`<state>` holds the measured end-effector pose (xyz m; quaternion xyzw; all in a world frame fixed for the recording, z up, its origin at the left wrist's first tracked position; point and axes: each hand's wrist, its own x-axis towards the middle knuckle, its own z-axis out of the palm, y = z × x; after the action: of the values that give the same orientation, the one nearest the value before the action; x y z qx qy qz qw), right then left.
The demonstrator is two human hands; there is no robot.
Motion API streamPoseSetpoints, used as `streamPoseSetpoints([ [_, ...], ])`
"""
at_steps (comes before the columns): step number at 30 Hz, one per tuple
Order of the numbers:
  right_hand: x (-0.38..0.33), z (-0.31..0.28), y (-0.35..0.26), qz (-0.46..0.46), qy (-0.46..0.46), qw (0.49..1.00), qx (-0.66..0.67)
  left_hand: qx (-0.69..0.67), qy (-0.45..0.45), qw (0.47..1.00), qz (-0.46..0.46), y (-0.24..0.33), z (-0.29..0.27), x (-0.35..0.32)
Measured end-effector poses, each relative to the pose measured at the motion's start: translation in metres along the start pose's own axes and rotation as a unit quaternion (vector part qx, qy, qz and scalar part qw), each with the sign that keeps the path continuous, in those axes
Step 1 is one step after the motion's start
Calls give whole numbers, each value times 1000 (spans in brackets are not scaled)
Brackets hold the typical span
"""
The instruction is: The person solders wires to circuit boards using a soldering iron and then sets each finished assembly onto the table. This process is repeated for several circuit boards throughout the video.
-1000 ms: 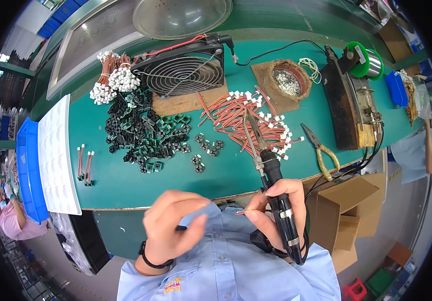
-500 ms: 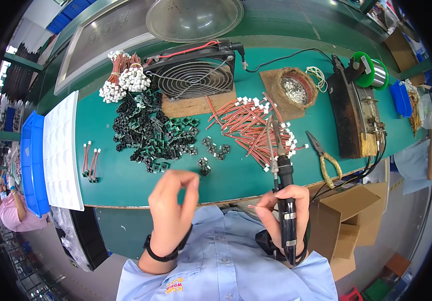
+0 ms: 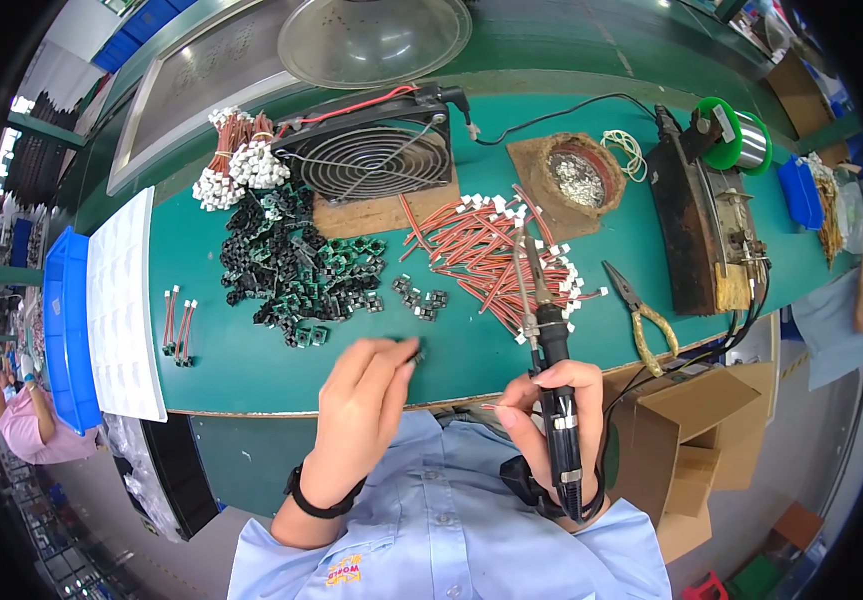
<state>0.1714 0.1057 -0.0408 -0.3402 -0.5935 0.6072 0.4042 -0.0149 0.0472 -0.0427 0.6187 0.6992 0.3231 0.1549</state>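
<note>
My right hand [image 3: 556, 425] is closed around the black handle of a soldering iron [image 3: 553, 335], which points up and away, with a thin metal tube alongside its tip. A short red wire end [image 3: 491, 407] pokes out between that hand's thumb and finger. At the front of the mat my left hand [image 3: 356, 410] pinches a small dark circuit board [image 3: 418, 356], partly hidden by the fingertips. Just beyond are several loose circuit boards [image 3: 419, 298]. A heap of red wires with white connectors [image 3: 481, 250] lies past the iron's tip.
Dark boards are heaped [image 3: 286, 260] before a fan [image 3: 371, 160]. Left are wired boards [image 3: 179, 335] and a white tray [image 3: 123, 300]. Right are pliers [image 3: 641, 315], a solder-scrap bowl [image 3: 586, 178], a solder spool [image 3: 746, 142] and a metal-cased unit [image 3: 686, 230].
My left hand has reached forward and right and taken hold of the nearest loose circuit board. My right hand, with the iron and wire, has shifted slightly left.
</note>
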Motion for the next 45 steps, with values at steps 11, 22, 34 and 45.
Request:
streamPoseSetpoints([
  [11, -7, 23, 4, 5, -8, 993, 120, -578, -82, 782, -220, 28, 2, -13],
  [22, -4, 15, -9, 13, -27, 997, 72, -625, -51, 749, -214, 26, -8, -16],
  [34, -2, 22, -17, -3, -67, 993, 99, -652, -78, 716, -237, 33, -12, -16],
  [45, -2, 23, -19, -47, -79, 995, 44, -708, -107, 679, -165, 19, -4, -22],
])
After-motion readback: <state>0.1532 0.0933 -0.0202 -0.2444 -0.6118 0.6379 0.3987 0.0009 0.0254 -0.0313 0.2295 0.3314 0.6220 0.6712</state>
